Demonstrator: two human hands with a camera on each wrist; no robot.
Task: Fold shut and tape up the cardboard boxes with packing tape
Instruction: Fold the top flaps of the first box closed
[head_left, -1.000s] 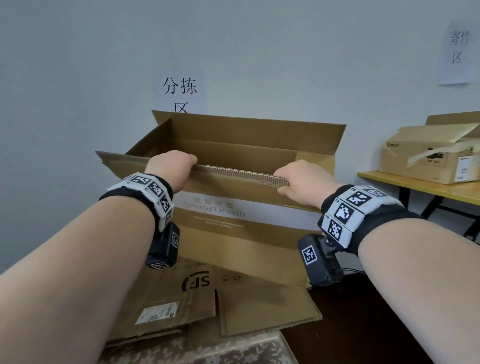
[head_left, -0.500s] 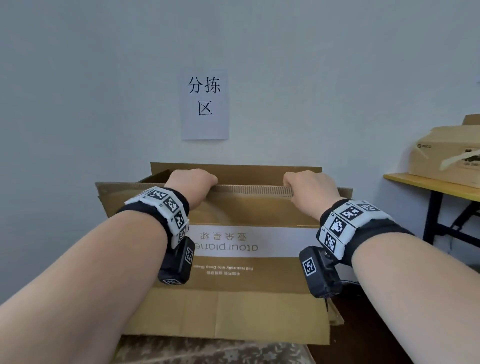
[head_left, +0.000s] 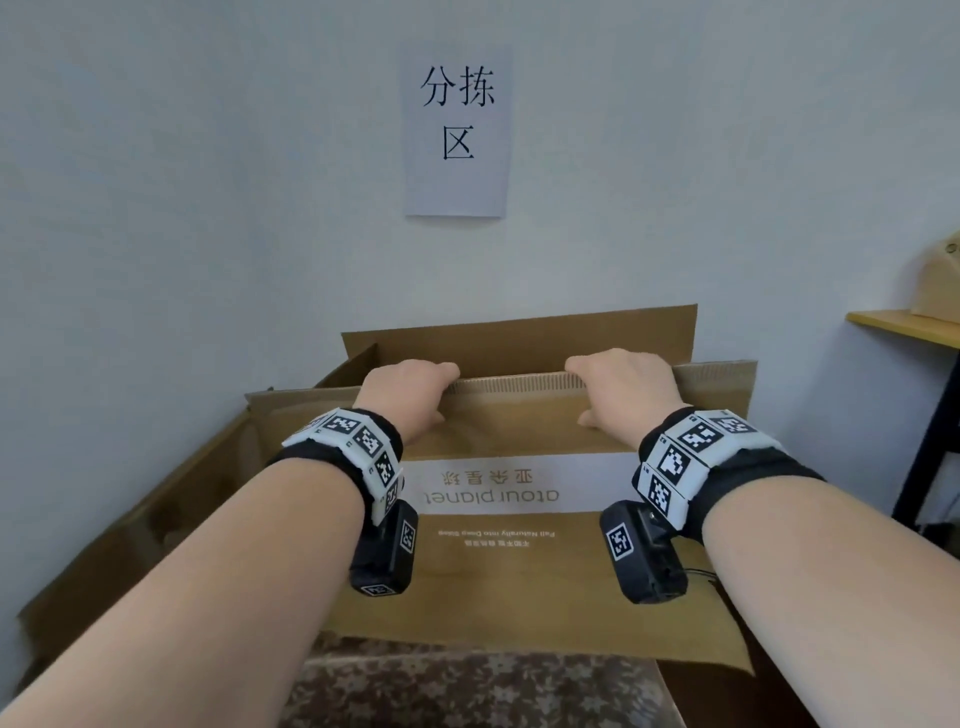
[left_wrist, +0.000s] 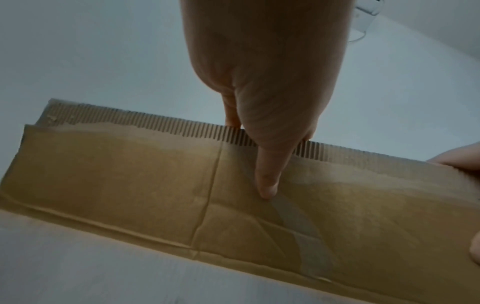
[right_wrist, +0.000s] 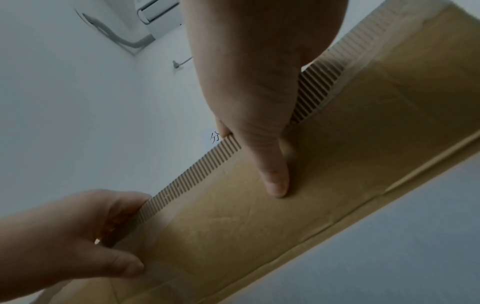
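A large brown cardboard box (head_left: 519, 571) with a white printed band stands open in front of me, its near flap (head_left: 514, 415) upright and its far flap (head_left: 519, 338) raised behind. My left hand (head_left: 410, 392) grips the near flap's corrugated top edge, fingers hooked over it and thumb (left_wrist: 267, 181) on the flap's outer face beside an old strip of clear tape (left_wrist: 298, 222). My right hand (head_left: 621, 395) grips the same edge further right, thumb (right_wrist: 275, 179) pressed on the near flap (right_wrist: 337, 164). No tape roll is visible.
A paper sign (head_left: 457, 130) hangs on the pale wall behind the box. A wooden table (head_left: 904, 325) with another cardboard box (head_left: 940, 280) stands at the right. A patterned surface (head_left: 467, 686) lies below the box, and more cardboard (head_left: 130, 545) leans at the left.
The box has come down and towards me with both hands on its near flap. The flattened cardboard underneath is now covered, and the view has tilted upward.
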